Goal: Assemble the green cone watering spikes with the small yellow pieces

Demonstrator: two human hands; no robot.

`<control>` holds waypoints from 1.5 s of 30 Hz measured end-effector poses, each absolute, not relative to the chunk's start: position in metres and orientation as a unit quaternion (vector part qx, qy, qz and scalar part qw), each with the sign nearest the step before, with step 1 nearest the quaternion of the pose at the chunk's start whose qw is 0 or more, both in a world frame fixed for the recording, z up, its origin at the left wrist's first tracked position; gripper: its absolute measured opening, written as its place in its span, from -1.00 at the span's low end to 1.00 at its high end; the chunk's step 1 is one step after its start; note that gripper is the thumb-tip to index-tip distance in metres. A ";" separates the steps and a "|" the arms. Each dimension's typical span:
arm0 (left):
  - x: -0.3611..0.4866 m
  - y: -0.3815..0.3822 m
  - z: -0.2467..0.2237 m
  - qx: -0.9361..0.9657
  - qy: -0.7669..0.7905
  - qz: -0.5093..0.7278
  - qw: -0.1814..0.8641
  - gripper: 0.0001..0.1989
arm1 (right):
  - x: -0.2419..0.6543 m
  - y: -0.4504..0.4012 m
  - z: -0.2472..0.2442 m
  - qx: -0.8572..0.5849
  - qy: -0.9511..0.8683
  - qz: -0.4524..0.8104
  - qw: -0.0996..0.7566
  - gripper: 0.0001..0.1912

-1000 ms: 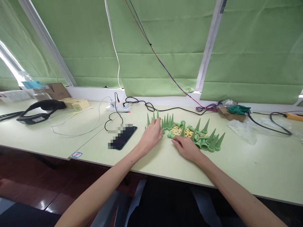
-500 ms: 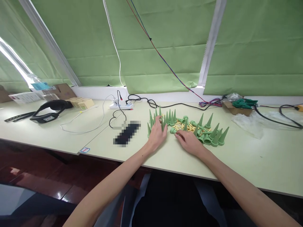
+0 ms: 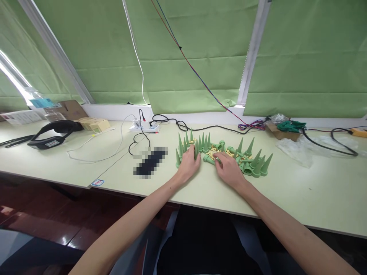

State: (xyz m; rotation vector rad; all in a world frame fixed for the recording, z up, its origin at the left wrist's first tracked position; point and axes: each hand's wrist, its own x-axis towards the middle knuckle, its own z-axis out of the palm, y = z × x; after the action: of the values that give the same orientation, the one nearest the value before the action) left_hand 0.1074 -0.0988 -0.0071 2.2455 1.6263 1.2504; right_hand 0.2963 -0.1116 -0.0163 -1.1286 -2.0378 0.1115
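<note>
Cones (image 3: 259, 168) around yel bits (image 3: 211, 152), cable (image 3: 212, 126) behind, pwr strip (image 3: 145, 129) L, plastic (image 3: 295, 151) R.

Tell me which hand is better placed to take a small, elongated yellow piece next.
Right, probably: the right hand is beside most visible yellow pieces, while the left hand is among upright green plastic cones.

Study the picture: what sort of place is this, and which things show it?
Probably a workroom, perhaps in an office or small workshop: a long table bears many green cones and small yellow pieces, with a power strip near the wall.
</note>
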 end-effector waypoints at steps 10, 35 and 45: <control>0.113 -0.104 -0.004 0.752 0.503 0.410 0.112 -0.84 | 0.296 -0.110 -0.018 -0.466 -0.828 0.045 0.308 -0.68; 0.118 -0.113 0.001 0.706 0.499 0.487 0.127 -0.81 | 0.280 -0.115 -0.008 -0.519 -0.832 0.003 0.196 -0.79; 0.118 -0.111 -0.005 0.748 0.483 0.432 0.142 -0.79 | 0.283 -0.107 0.011 -0.495 -0.855 -0.034 0.153 -0.63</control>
State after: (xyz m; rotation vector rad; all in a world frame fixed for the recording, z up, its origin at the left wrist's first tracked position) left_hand 0.1182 -0.1105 -0.0054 2.1603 1.3930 1.2475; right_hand 0.2829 -0.1073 0.0107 -1.4186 -2.4512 -0.0966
